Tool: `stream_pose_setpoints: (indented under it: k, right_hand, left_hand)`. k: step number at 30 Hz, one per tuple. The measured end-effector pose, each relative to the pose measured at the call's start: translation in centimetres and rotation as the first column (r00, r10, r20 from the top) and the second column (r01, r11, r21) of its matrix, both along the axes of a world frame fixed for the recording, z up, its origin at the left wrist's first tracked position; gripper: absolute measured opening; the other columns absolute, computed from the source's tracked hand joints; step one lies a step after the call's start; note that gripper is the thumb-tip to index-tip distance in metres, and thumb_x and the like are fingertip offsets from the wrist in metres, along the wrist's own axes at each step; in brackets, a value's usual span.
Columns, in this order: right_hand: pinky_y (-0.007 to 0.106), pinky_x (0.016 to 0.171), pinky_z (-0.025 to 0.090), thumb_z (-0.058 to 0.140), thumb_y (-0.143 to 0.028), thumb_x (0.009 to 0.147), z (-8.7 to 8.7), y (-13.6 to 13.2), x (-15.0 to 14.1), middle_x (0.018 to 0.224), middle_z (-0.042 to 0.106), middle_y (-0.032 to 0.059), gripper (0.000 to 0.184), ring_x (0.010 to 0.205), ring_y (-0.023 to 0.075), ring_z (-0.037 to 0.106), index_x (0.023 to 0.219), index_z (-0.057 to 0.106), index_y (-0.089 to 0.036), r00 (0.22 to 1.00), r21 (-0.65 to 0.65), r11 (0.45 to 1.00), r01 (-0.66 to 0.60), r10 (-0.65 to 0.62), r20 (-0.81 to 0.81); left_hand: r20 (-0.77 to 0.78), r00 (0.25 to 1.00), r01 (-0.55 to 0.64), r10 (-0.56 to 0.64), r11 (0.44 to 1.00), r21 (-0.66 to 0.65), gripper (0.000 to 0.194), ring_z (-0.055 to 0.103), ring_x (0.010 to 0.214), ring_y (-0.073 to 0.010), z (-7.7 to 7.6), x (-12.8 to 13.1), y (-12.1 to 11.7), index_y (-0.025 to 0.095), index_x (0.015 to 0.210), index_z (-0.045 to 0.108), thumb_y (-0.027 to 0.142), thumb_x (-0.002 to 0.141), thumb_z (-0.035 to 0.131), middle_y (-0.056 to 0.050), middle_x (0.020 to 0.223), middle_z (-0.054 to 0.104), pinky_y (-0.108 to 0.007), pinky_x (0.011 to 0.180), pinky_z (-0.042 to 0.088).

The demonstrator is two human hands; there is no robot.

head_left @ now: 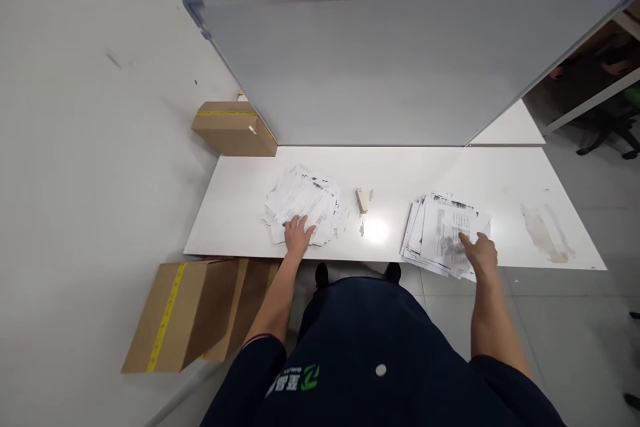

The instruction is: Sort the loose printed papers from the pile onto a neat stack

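Observation:
On the white table two messy piles of printed paper lie apart from each other. My left hand (pixel 299 235) rests on the near edge of the left paper pile (pixel 305 197), its fingers spread over the sheets. Over at the right, my right hand (pixel 480 250) is on the right paper pile (pixel 443 230), thumb and forefinger stretched apart on the top sheet. Some of that pile's sheets stick out past the table's front edge. Neither hand visibly grips a sheet. Between the piles lies a small pale block (pixel 361 201), closer to the left one.
A whiteboard (pixel 370 73) stands along the back of the white table (pixel 505 173). One cardboard box (pixel 233 130) sits at the table's back left corner. Below on the left is an open carton (pixel 175 320) with yellow tape. A wall (pixel 90 167) rises at the left.

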State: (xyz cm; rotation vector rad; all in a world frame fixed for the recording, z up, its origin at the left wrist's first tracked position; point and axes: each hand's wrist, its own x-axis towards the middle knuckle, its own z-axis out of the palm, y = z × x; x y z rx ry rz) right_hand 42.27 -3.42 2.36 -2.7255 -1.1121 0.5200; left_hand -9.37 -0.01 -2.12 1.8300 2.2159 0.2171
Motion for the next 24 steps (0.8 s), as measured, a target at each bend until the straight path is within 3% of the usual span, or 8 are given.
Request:
stream_pose_setpoints:
  k: [3,8,11,15,17,19,21,24]
  right_hand:
    - [0.040,0.083,0.041,0.042,-0.051,0.079,0.2,1.2,-4.8,0.112,0.056,0.0211,0.061,0.101,0.0303,0.055,0.121,0.050,-0.007,0.975,0.067,0.979,-0.195,0.201,-0.098]
    - [0.037,0.082,0.040,0.046,-0.043,0.081,0.0,3.4,-15.6,0.112,0.056,0.0171,0.043,0.087,0.0241,0.058,0.111,0.057,-0.014,0.789,0.160,0.839,-0.520,0.544,-0.287]
    - [0.037,0.079,0.040,0.051,-0.039,0.079,0.0,3.9,-21.0,0.101,0.060,0.0136,0.033,0.082,0.0236,0.058,0.100,0.062,-0.016,0.623,0.314,0.756,-0.575,0.653,-0.430]
    - [0.035,0.073,0.042,0.054,-0.043,0.078,0.2,4.0,-25.3,0.090,0.065,0.0082,0.029,0.074,0.0212,0.059,0.093,0.064,-0.020,0.488,0.395,0.707,-0.587,0.698,-0.524]
    - [0.035,0.070,0.044,0.054,-0.049,0.077,0.3,4.2,-26.6,0.090,0.065,0.0080,0.032,0.071,0.0205,0.060,0.092,0.065,-0.022,0.425,0.395,0.753,-0.526,0.635,-0.645]
    - [0.035,0.066,0.047,0.056,-0.053,0.074,0.5,4.4,-27.6,0.097,0.064,0.0093,0.038,0.073,0.0211,0.062,0.096,0.063,-0.023,0.343,0.338,0.850,-0.404,0.483,-0.805]
    - [0.034,0.064,0.049,0.059,-0.054,0.071,1.0,4.6,-28.5,0.106,0.062,0.0104,0.044,0.079,0.0219,0.063,0.103,0.061,-0.025,0.248,0.250,0.926,-0.282,0.322,-0.914]
    - [0.033,0.065,0.051,0.059,-0.054,0.071,1.8,4.5,-29.5,0.102,0.064,0.0087,0.040,0.081,0.0212,0.064,0.101,0.061,-0.026,0.106,0.218,0.956,-0.194,0.241,-0.965]
  left_hand:
    - [0.018,0.999,0.046,-0.047,0.998,0.044,0.039,0.039,0.116,-0.0290,0.1,0.2,0.1,0.017,0.111,0.060,0.039,0.085,0.040,-0.012,0.125,0.048,-0.041,0.097,0.032]
    - [0.115,0.993,0.017,-0.019,1.000,0.022,0.031,0.050,0.101,-0.0261,1.3,1.3,0.4,0.016,0.090,0.064,0.021,0.086,0.033,-0.014,0.099,0.060,-0.037,0.087,0.040]
    - [0.186,0.982,-0.046,0.038,0.998,0.037,0.029,0.054,0.092,-0.0252,2.4,2.1,0.6,0.016,0.082,0.064,0.019,0.084,0.036,-0.014,0.086,0.061,-0.036,0.083,0.041]
    - [0.342,0.930,-0.159,0.137,0.987,0.036,0.021,0.058,0.078,-0.0218,4.0,3.2,0.6,0.017,0.074,0.065,0.023,0.079,0.045,-0.009,0.078,0.065,-0.032,0.075,0.043]
    - [0.505,0.833,-0.264,0.228,0.965,-0.001,0.014,0.059,0.073,-0.0202,4.8,3.9,0.4,0.018,0.069,0.065,0.026,0.072,0.055,-0.006,0.072,0.065,-0.031,0.071,0.043]
    - [0.673,0.679,-0.332,0.291,0.940,-0.072,0.011,0.058,0.067,-0.0181,5.6,5.0,0.1,0.017,0.065,0.065,0.028,0.065,0.062,-0.003,0.066,0.064,-0.029,0.067,0.043]
    - [0.819,0.479,-0.334,0.316,0.928,-0.163,0.017,0.056,0.060,-0.0150,6.3,6.4,-0.3,0.015,0.064,0.064,0.031,0.059,0.068,-0.001,0.060,0.061,-0.027,0.061,0.042]
    - [0.922,0.127,-0.261,0.365,0.909,-0.324,0.029,0.053,0.054,-0.0117,7.0,8.4,-1.1,0.013,0.065,0.062,0.037,0.053,0.074,0.001,0.056,0.058,-0.026,0.058,0.042]
